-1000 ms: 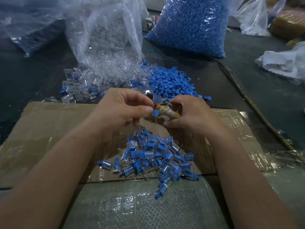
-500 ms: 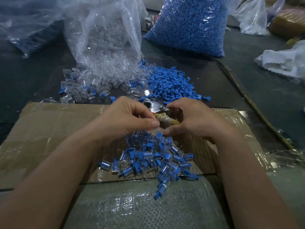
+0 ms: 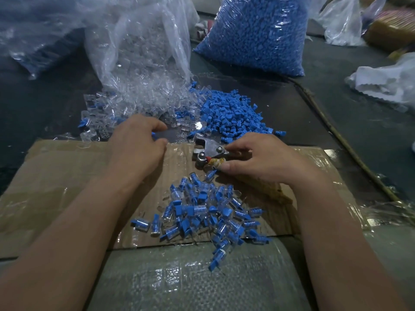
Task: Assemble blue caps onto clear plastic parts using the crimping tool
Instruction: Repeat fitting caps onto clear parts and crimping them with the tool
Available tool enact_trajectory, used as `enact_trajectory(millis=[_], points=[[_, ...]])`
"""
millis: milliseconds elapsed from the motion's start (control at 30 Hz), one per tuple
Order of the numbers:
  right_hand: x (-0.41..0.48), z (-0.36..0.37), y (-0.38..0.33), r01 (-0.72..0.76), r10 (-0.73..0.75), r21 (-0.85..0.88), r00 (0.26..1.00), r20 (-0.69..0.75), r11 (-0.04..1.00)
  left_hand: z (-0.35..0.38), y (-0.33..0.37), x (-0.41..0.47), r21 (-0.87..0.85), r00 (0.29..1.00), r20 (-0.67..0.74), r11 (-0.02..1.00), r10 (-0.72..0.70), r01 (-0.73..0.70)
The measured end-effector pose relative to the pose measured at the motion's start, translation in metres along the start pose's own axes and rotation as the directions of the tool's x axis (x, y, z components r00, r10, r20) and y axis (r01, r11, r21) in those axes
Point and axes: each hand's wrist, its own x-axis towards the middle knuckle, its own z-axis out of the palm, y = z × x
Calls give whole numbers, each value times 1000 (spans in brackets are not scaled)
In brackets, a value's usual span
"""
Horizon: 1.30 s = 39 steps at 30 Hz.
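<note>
My right hand (image 3: 267, 161) grips the metal crimping tool (image 3: 210, 150) by its cord-wrapped handles, with the jaws pointing left just above the cardboard (image 3: 56, 176). My left hand (image 3: 137, 140) reaches to the near edge of the loose clear plastic parts (image 3: 134, 104). Its thumb and forefinger are curved and apart, and nothing shows between them. Loose blue caps (image 3: 231, 113) lie heaped right of the clear parts, just beyond the tool. A pile of assembled capped parts (image 3: 202, 212) sits on the cardboard between my forearms.
An open bag of clear parts (image 3: 143, 46) and a full bag of blue caps (image 3: 253, 34) stand behind the heaps. A thin stick (image 3: 336, 135) runs diagonally at the right, with a white bag (image 3: 386, 81) beyond it. A woven sack (image 3: 190, 277) lies nearest me.
My left hand left the tool's jaws and moved forward and left to the clear parts. The capped part it held there is gone from it. My right hand lowered the tool.
</note>
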Motion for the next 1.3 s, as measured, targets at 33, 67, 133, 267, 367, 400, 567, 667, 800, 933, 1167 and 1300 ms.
enact_trajectory(millis=[33, 67, 133, 267, 367, 400, 567, 667, 800, 933, 1167, 1300], points=[[0, 0, 0, -1, 1, 11, 1000, -12, 1000, 1, -1, 1, 59, 999, 36, 998, 6, -8], [1, 1, 0, -4, 5, 19, 1000, -23, 1000, 2, -2, 2, 103, 998, 64, 995, 10, -17], [2, 2, 0, -11, 12, 30, 999, -36, 999, 2, -2, 1, 149, 996, 91, 988, 21, -35], [3, 3, 0, -2, 4, 37, 997, -76, 999, 2, 0, 1, 155, 992, 104, 984, 71, -87], [5, 4, -1, 8, 1, 57, 988, -156, 998, 1, 0, 1, 138, 992, 101, 987, 73, -87], [6, 4, -2, 11, 3, 67, 981, -196, 998, 1, 0, 1, 137, 992, 98, 987, 75, -88], [12, 9, -1, 43, -10, 88, 937, -350, 995, 3, -1, 2, 123, 990, 96, 985, 108, -119], [20, 11, -4, 74, -32, 93, 923, -384, 993, 5, -1, 2, 112, 986, 114, 984, 125, -138], [33, 17, -12, 112, -88, 48, 931, -355, 993, 7, 1, 2, 38, 983, 114, 988, 142, -148], [40, 26, -21, 182, -193, -63, 942, -276, 981, 6, 3, 0, -1, 982, 64, 984, 175, -176], [42, 31, -21, 162, -170, -81, 980, -101, 983, 4, 9, -2, -46, 989, 23, 988, 149, -147], [40, 31, -22, 194, -203, -72, 968, -150, 978, 2, 9, -1, 11, 992, 25, 992, 123, -123]])
